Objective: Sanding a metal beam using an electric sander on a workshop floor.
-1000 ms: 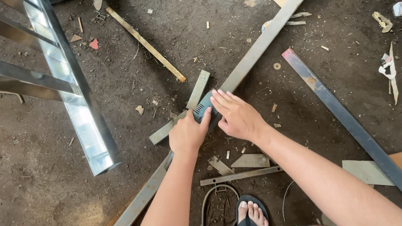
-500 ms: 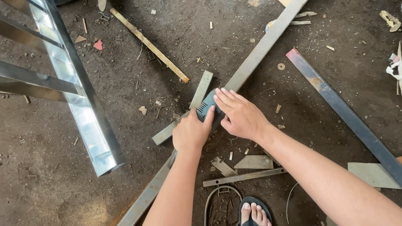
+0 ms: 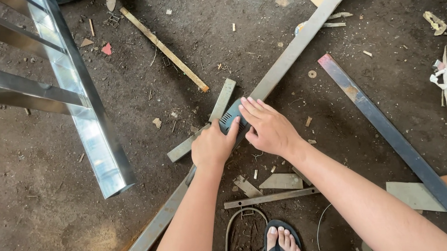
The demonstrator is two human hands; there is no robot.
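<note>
My left hand (image 3: 214,147) is closed around the rear of a dark teal power tool (image 3: 229,120). My right hand (image 3: 269,127) lies over the tool's front with its fingers pressed flat on it. The tool rests on a long grey metal tube (image 3: 290,53) that runs diagonally from the top right down to the bottom left across the dirt floor. A short flat metal bar (image 3: 222,101) lies just left of the tool, crossing under the tube. Most of the tool is hidden under my hands.
A shiny steel frame (image 3: 80,110) fills the left side. A rusty blue-grey tube (image 3: 382,128) lies at the right, a wooden stick (image 3: 164,49) at the top. Metal offcuts (image 3: 281,181), a cable (image 3: 232,225) and my sandalled foot (image 3: 281,241) are near the bottom.
The view has shifted slightly; both hands stay on the tool at the same spot on the tube.
</note>
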